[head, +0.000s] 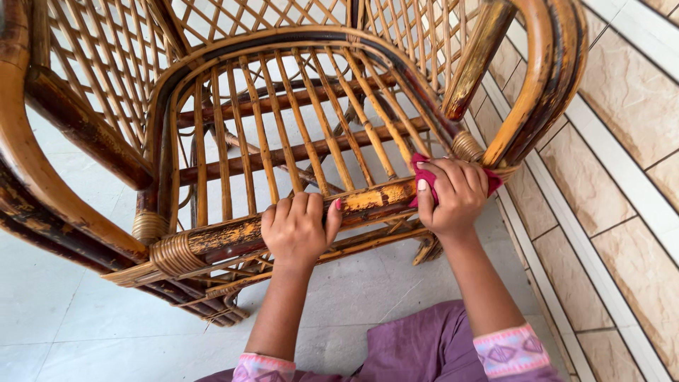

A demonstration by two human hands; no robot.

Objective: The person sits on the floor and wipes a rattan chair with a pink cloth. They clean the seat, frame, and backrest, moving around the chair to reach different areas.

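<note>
The chair [283,134] is made of cane and rattan, varnished glossy, with the finish worn and flaked to dull yellow along the front rail [368,201]; joints are bound with woven wicker. A soft matt red cloth [424,166] is pressed to the rail. The floor [64,311] is laid in smooth, faintly glossy pale tiles, the wall [629,92] in beige stone-look tiles

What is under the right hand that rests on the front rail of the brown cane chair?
Under the right hand lies a dark pink cloth, pressed on the worn front rail of the brown cane chair. Most of the cloth is covered; only its edges show.
</note>
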